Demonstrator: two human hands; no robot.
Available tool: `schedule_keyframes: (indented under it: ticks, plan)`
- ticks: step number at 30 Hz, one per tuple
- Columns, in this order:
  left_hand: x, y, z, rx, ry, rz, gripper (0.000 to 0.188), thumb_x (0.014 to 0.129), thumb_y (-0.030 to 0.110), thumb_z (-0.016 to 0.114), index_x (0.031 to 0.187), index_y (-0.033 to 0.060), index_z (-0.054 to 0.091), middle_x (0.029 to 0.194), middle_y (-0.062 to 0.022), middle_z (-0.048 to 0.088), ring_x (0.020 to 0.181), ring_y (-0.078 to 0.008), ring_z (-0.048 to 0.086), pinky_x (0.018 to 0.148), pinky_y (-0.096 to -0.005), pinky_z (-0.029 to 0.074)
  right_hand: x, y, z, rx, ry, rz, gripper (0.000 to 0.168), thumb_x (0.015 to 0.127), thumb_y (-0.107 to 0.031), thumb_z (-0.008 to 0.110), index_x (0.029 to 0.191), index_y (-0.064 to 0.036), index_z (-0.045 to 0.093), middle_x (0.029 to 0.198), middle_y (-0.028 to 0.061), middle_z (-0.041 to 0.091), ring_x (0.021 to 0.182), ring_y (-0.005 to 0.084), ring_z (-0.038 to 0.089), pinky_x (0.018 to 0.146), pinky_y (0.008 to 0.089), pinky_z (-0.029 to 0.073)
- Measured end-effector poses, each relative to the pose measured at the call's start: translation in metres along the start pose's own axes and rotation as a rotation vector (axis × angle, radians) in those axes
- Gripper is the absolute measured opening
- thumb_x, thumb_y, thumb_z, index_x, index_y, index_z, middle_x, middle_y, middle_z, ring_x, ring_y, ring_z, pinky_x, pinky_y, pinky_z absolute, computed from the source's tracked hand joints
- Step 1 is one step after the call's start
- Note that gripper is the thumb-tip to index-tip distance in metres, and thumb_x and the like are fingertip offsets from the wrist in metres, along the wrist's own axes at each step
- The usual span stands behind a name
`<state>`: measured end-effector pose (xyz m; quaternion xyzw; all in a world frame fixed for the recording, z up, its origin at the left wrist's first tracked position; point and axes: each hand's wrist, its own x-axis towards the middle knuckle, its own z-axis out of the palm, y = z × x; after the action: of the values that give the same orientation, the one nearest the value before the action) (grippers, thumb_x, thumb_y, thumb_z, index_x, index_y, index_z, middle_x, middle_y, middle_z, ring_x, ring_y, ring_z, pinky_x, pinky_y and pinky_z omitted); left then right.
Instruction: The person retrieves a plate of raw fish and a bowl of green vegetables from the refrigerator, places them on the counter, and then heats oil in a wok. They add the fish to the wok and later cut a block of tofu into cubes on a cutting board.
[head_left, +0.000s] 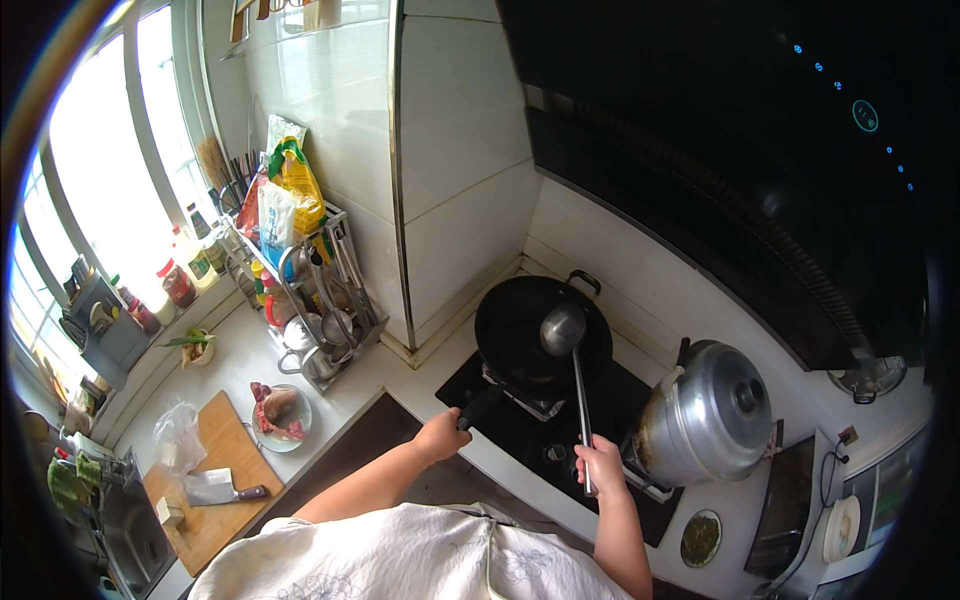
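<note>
My left hand (444, 436) grips the black handle of a dark wok (502, 330), which sits on the left burner of a black gas hob (517, 427). In my right hand (602, 466) is the long metal handle of a ladle (564, 330). The ladle's rounded bowl is over the inside of the wok; whether it touches the bottom I cannot tell. A small loop handle stands at the wok's far rim. No food is plain to see in the wok.
A large aluminium pot (705, 420) with its lid on occupies the right burner. Leftward lie a wooden cutting board (232, 442) with a cleaver (211, 487) and a pale block (169, 513), and a plate of raw meat (281, 412). A black range hood (712, 187) overhangs the hob.
</note>
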<state>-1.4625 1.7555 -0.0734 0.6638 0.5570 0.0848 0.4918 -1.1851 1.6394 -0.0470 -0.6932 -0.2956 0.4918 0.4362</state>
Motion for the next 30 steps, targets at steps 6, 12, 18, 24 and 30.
schedule_keyframes:
  ticks: [6, 12, 18, 24, 30]
  plan:
    - [0.003, -0.005, 0.001, 0.010, 0.014, 0.001, 0.029, 0.075, 0.021, 0.062, 0.098, 0.0047, 0.054, 0.068, -0.0117, 0.059, 0.063, -0.0254, 0.061, 0.058, -0.0376, 0.047, -0.014, -0.012, -0.030, -0.027, -0.189, 0.095, 0.026, 0.085, -0.008, 0.056, 0.110, 0.000, 0.055, 0.056, 0.0013, 0.050, 0.039, 0.0089, 0.044, 0.035, 0.0224, 0.036]
    - [0.011, -0.013, 0.005, 0.074, 0.066, 0.062, 0.032, 0.075, 0.022, 0.063, 0.099, 0.0035, 0.054, 0.075, -0.0152, 0.062, 0.073, -0.0298, 0.063, 0.066, -0.0395, 0.048, -0.037, -0.028, -0.050, -0.183, -0.151, 0.081, 0.007, 0.084, -0.009, 0.056, 0.087, -0.004, 0.053, 0.056, 0.0012, 0.050, 0.038, 0.0087, 0.043, 0.035, 0.0239, 0.036]
    - [0.013, -0.013, 0.006, 0.096, 0.092, 0.088, 0.034, 0.074, 0.023, 0.064, 0.101, 0.0035, 0.056, 0.077, -0.0158, 0.064, 0.076, -0.0302, 0.064, 0.069, -0.0395, 0.049, -0.037, -0.043, -0.051, -0.178, -0.227, 0.122, 0.009, 0.085, -0.008, 0.056, 0.077, -0.006, 0.051, 0.056, 0.0001, 0.049, 0.039, 0.0075, 0.042, 0.036, 0.0233, 0.036]
    - [0.014, -0.017, 0.007, 0.107, 0.094, 0.091, 0.034, 0.074, 0.022, 0.064, 0.100, 0.0028, 0.056, 0.077, -0.0158, 0.064, 0.076, -0.0298, 0.064, 0.069, -0.0392, 0.049, -0.044, -0.050, -0.071, -0.352, -0.156, 0.091, 0.011, 0.085, -0.009, 0.056, 0.075, -0.006, 0.051, 0.056, 0.0005, 0.050, 0.038, 0.0082, 0.044, 0.036, 0.0238, 0.036]
    - [0.013, -0.011, 0.006, 0.103, 0.093, 0.092, 0.033, 0.074, 0.022, 0.064, 0.100, 0.0024, 0.056, 0.077, -0.0157, 0.064, 0.076, -0.0297, 0.064, 0.069, -0.0390, 0.049, -0.022, -0.029, -0.065, -0.140, -0.194, 0.121, 0.024, 0.087, -0.008, 0.054, 0.110, 0.000, 0.053, 0.056, 0.0022, 0.050, 0.038, 0.0094, 0.044, 0.035, 0.0236, 0.036]
